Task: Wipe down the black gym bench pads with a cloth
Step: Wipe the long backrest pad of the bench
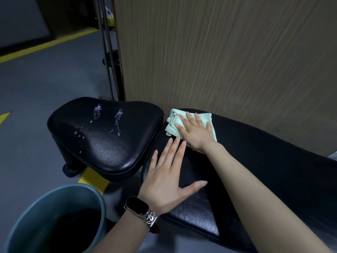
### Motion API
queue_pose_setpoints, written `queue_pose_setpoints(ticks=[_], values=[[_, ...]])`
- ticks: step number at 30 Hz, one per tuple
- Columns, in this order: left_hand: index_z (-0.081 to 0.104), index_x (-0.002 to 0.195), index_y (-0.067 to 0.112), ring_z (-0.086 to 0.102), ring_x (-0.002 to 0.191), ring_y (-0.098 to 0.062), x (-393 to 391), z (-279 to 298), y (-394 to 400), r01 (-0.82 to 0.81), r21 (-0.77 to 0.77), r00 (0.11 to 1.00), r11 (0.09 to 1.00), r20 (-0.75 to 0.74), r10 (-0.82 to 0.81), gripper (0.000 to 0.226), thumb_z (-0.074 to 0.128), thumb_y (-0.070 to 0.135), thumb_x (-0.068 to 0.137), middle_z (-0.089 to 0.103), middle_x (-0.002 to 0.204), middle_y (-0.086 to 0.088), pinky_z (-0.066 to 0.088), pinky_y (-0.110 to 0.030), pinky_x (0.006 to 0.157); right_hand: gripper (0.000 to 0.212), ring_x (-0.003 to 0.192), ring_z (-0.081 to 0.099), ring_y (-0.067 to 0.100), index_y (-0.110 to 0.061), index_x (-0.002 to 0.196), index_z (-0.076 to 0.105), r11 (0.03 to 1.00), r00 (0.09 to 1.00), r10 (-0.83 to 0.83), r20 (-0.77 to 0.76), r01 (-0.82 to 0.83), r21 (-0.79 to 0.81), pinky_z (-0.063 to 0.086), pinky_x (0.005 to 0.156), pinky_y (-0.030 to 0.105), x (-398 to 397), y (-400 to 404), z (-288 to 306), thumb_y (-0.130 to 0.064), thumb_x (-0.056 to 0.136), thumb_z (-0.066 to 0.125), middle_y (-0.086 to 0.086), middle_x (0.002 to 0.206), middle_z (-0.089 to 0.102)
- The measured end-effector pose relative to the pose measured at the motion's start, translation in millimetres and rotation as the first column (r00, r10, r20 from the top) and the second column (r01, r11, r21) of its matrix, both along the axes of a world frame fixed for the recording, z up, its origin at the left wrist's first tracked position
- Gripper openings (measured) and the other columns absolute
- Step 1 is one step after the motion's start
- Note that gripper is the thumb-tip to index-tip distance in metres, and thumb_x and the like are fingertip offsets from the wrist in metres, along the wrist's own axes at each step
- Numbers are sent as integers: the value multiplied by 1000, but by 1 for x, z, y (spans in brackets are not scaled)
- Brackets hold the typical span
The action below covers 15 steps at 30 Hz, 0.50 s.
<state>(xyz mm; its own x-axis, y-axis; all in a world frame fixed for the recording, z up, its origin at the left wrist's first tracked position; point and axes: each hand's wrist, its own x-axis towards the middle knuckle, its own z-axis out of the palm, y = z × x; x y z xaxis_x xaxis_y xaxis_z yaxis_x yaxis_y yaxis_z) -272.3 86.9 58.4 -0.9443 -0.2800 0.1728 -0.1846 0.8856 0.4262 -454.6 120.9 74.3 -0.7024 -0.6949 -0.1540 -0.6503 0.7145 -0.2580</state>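
Pressing flat on a pale green cloth (189, 123), the right hand (196, 133) has its fingers straight and spread, so it holds the cloth down under the palm and does not grasp it. The cloth lies bunched at the far end of the long back pad (264, 161), with folds showing past the fingertips and a corner sticking out on the hand's right side.

The left hand (167, 179) lies released just nearer than the right one, palm down on the same pad, fingers straight and the thumb stretched out to the right; its fingertips come close to the right wrist. A dark smartwatch (137, 206) with a silver band sits on the left wrist.

To the left of both hands, across a narrow gap, is the seat pad (107, 143), also black. White droplets and streaks (107, 117) (foam or spray, I cannot tell which) dot its far half.

Below and left of the left wrist stands a blue-grey bucket (36, 207) on the grey floor (36, 88). Its inside looks dark; whether that is liquid or shadow cannot be made out.

Beyond the right hand rises a wood-grain panel (228, 52), right behind the back pad. Yellow lines (45, 45) run across the floor off to the far left, and thin metal rods (107, 52) stand at the panel's left edge.
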Motion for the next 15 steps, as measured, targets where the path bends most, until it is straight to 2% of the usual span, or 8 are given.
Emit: queue_pose_setpoints(ticks=[4, 7, 11, 15], values=[[-13, 148, 25, -28, 135, 1, 0, -1, -1, -16, -1, 1000, 1000, -5, 16, 102, 1, 86, 67, -22, 153, 14, -9, -36, 115, 56, 145, -16, 15, -38, 150, 2, 999, 1000, 21, -7, -21, 26, -10, 114, 51, 6, 0, 0, -55, 98, 16, -7, 160, -8], [-15, 147, 24, -30, 135, 0, 2, 1, -1, -7, -33, 1000, 999, 18, 7, 104, 2, 87, 67, -25, 153, 12, -10, -37, 114, 56, 145, -17, 16, -38, 150, -3, 991, 993, 106, -57, -101, 82, -8, 115, 51, 21, 12, -1, -52, 99, 17, -7, 160, -10], [-15, 147, 24, -30, 134, 0, 9, 1, -11, -28, -56, 997, 998, 75, 32, 107, 2, 89, 64, -25, 152, 13, -9, -39, 116, 53, 145, -16, 14, -40, 149, -2, 988, 987, 153, -49, -152, 34, -9, 115, 48, 49, 34, 0, -49, 100, 15, -9, 159, -9], [-17, 145, 30, -25, 136, 0, 18, 2, -33, -16, -77, 991, 997, 128, 26, 106, 3, 91, 61, -20, 153, 15, -7, -39, 116, 54, 144, -19, 11, -42, 149, 0, 988, 988, 155, -20, -155, 15, -11, 115, 47, 74, 51, 0, -55, 98, 15, -12, 159, -10]])
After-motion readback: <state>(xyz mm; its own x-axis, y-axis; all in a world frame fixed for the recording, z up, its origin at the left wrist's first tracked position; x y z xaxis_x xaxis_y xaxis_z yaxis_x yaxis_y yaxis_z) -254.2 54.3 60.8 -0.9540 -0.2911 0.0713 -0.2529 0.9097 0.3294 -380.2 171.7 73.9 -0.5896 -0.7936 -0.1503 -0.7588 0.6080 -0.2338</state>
